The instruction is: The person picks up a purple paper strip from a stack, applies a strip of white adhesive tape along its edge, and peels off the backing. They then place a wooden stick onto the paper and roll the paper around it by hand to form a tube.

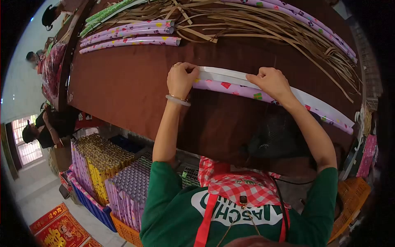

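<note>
A long strip of purple patterned paper (242, 90) lies across the brown table, its white underside showing along the far edge. My left hand (180, 80) grips its left end, the fingers curled over with the thumb toward the paper. Farther right, my right hand (271, 82) pinches the white far edge between thumb and bent fingers. Between the hands the white part looks folded or rolled over in a narrow band. The paper's right end reaches out past my right forearm toward the table's right side.
Purple rolled tubes (131, 43) lie at the back left, beside green ones (111, 10). Brown flat strips (279, 24) are heaped along the back. Below the table's left edge, crates (92, 206) hold many upright tubes. A person in black (51, 125) is at the left.
</note>
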`<state>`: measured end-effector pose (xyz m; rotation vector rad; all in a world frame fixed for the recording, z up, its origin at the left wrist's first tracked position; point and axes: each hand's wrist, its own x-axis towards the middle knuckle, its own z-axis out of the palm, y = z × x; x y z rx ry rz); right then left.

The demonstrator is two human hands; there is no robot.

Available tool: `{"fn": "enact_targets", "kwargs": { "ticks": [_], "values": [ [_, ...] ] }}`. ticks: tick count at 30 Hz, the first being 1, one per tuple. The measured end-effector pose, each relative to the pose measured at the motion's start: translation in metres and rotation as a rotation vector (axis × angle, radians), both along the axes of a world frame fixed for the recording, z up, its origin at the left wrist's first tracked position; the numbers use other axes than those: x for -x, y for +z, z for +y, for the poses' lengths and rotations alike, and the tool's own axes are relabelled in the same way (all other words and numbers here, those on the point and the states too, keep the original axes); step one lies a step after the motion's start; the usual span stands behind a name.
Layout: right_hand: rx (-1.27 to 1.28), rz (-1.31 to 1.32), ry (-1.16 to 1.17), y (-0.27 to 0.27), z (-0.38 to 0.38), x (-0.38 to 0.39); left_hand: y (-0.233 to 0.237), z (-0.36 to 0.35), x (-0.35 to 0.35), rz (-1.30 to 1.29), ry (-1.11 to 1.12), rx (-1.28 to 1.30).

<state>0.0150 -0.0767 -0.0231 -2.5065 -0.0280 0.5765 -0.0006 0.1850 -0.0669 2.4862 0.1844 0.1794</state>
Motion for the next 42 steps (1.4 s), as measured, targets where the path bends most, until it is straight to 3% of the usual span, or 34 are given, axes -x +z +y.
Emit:
{"fn": "enact_targets", "kwargs": {
  "ticks": [18, 42],
  "values": [
    [0.001, -0.029, -0.048, -0.004, 0.001, -0.006, 0.002, -0.012, 0.0, -0.064, 0.057, -0.1],
    [0.223, -0.038, -0.049, 0.003, 0.03, -0.021, -0.003, -0.019, -0.001, -0.114, 0.089, -0.235]
  ]
}}
